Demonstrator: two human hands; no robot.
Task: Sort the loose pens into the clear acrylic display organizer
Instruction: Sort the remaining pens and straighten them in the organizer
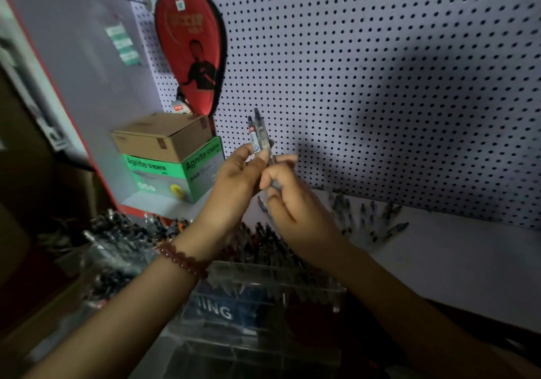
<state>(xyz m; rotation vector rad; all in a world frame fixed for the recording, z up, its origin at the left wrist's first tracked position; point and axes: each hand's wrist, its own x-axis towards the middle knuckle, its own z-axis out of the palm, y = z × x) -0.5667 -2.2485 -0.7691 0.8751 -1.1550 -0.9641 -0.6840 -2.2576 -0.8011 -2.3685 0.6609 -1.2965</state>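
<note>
Both raised above clear organizer [263, 290]: left hand [234, 179] curled round two upright pens [257, 135], right hand [292, 203] pinching lower barrel of one. Loose pens [377, 220] scattered on desk [453, 247].

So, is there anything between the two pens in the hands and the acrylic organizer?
Nothing but the person's own wrists: left hand and right hand hold the pens raised above the acrylic organizer.
</note>
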